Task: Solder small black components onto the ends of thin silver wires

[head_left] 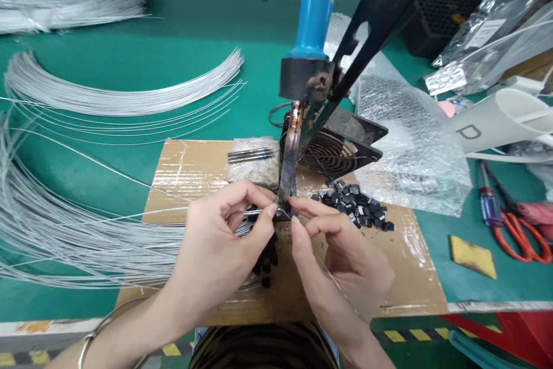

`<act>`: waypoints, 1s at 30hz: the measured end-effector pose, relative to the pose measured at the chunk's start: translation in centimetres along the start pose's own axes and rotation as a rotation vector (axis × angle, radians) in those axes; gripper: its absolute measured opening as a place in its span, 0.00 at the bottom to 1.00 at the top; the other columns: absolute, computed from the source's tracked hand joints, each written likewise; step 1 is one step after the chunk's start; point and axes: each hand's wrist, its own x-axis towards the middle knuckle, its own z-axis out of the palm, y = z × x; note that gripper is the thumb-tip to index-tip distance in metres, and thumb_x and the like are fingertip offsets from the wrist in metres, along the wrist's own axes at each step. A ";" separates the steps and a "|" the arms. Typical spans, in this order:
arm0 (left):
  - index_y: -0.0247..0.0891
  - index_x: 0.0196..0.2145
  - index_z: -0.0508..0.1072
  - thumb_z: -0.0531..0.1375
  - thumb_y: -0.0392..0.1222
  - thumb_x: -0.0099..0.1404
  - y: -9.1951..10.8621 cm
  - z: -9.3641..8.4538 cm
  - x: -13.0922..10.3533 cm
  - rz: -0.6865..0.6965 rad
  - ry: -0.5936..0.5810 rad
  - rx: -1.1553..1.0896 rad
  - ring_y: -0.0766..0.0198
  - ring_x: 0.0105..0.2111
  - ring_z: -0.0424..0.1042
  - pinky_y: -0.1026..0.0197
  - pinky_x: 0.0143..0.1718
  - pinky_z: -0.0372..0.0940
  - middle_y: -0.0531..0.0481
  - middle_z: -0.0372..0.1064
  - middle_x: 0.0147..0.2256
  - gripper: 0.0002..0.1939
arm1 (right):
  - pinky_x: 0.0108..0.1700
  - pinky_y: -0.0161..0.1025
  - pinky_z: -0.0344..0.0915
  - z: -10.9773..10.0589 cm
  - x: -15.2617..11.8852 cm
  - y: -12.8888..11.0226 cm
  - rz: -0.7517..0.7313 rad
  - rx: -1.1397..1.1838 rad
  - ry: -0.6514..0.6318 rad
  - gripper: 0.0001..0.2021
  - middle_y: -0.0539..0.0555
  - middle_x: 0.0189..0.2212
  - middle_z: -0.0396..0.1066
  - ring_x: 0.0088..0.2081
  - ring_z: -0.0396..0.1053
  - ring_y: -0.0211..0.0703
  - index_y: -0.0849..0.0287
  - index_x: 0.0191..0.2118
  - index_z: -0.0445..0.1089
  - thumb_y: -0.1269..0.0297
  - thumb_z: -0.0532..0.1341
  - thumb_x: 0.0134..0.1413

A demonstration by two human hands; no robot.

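My left hand [220,248] is closed in a pinch on a thin grey wire just below the tip of a soldering iron [288,167]. From the right, my right hand [341,257] pinches a fine strand of solder wire [329,272], which trails down across the palm to the wrist. The fingertips of both hands nearly meet under the iron and partly cover the joint there. The iron, with a blue handle, is held tip-down by a black metal stand [380,6]. Small black connectors [266,259] lie below my left fingers.
Bundled grey wires [108,254] spread over the left side, another bundle [129,98] behind. A pile of black connectors [356,203] sits right on the cardboard [415,265]. A fan [334,147] stands behind the iron. Farther right are bubble wrap [406,133], orange-handled scissors [521,239] and a yellow sponge [473,256].
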 end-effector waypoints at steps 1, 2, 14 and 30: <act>0.41 0.28 0.77 0.65 0.35 0.62 0.0 0.0 0.0 -0.001 0.000 -0.003 0.67 0.31 0.78 0.68 0.30 0.68 0.55 0.80 0.30 0.06 | 0.54 0.41 0.76 0.0 0.0 0.0 -0.009 0.003 -0.006 0.10 0.54 0.46 0.83 0.49 0.82 0.44 0.54 0.34 0.73 0.78 0.66 0.61; 0.41 0.27 0.77 0.65 0.35 0.62 0.0 0.0 0.0 -0.003 0.000 -0.002 0.67 0.31 0.78 0.68 0.29 0.68 0.55 0.80 0.31 0.06 | 0.55 0.41 0.76 -0.1 0.0 0.1 -0.014 0.007 -0.011 0.10 0.53 0.47 0.83 0.50 0.82 0.44 0.55 0.35 0.73 0.78 0.66 0.61; 0.40 0.28 0.77 0.65 0.35 0.62 -0.3 0.0 0.1 -0.002 -0.007 0.015 0.66 0.31 0.78 0.68 0.29 0.67 0.54 0.80 0.30 0.04 | 0.56 0.39 0.75 -0.3 -0.1 0.6 -0.020 0.009 -0.031 0.10 0.53 0.48 0.83 0.50 0.82 0.43 0.56 0.36 0.74 0.80 0.66 0.60; 0.40 0.28 0.77 0.65 0.36 0.62 -0.2 0.0 -0.1 0.005 -0.008 0.002 0.66 0.31 0.78 0.68 0.30 0.69 0.54 0.79 0.29 0.05 | 0.54 0.39 0.77 -0.1 -0.2 0.2 -0.019 -0.016 0.003 0.09 0.53 0.46 0.83 0.49 0.82 0.43 0.55 0.35 0.74 0.78 0.66 0.60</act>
